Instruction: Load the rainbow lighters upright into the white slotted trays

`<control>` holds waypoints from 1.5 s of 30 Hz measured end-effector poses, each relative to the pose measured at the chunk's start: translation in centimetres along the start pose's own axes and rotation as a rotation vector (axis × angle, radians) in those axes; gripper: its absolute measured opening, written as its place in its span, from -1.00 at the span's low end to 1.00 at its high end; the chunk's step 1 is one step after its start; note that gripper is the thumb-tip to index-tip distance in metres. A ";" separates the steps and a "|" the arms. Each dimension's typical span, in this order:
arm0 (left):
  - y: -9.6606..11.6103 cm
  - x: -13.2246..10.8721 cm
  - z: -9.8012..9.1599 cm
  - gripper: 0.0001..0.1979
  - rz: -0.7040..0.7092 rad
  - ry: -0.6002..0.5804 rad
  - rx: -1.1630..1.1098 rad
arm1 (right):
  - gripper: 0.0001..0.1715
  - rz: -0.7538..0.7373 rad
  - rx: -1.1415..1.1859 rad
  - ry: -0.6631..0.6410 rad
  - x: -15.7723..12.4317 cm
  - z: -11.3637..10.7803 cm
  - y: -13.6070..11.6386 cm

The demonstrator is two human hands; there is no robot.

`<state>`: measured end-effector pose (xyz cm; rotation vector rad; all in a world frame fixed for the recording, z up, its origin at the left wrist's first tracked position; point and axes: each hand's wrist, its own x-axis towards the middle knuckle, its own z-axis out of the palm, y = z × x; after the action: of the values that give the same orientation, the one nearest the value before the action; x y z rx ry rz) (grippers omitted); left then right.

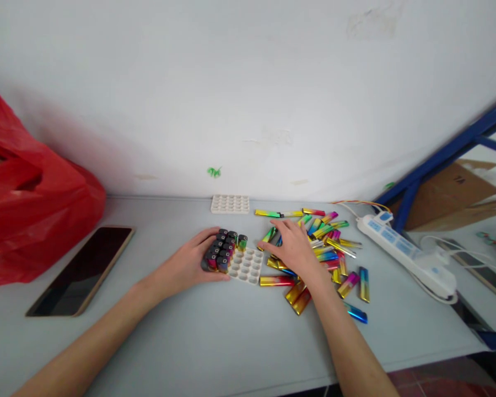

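A white tray with round holes (pixel 248 266) lies at the table's middle, its left part filled with several upright lighters (pixel 225 249) with black tops. My left hand (pixel 188 263) rests against the tray's left side, fingers curled round the filled rows. My right hand (pixel 294 247) lies palm down over a loose pile of shiny rainbow-coloured lighters (pixel 334 251), fingers spread and touching them. What is under its palm is hidden.
A second white holed tray (pixel 230 203) lies by the wall. A dark phone (pixel 81 269) and a red plastic bag (pixel 28 209) are at left. A white power strip (pixel 405 255) with cables runs at right, beside a blue metal frame (pixel 442 154).
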<state>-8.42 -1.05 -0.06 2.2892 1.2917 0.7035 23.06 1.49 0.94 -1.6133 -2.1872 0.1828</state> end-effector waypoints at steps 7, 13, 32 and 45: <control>-0.1 -0.1 0.0 -0.15 0.004 0.000 0.001 | -0.41 -0.078 0.359 0.045 0.2 -0.2 -1.3; -0.1 0.0 0.0 -0.16 0.011 0.008 0.021 | -0.42 0.067 0.860 0.106 0.5 -0.1 -2.1; 0.0 -0.1 0.7 -0.18 -0.019 0.061 0.051 | -0.32 0.377 1.516 -0.349 -0.5 -2.0 -5.8; 0.0 0.0 0.7 -0.23 0.087 0.140 0.074 | -0.24 0.437 1.074 -0.109 -0.5 -0.5 -6.8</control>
<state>-8.00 -1.10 -0.63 2.4051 1.3055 0.8735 17.40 -1.23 3.63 -1.3521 -1.2920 1.3222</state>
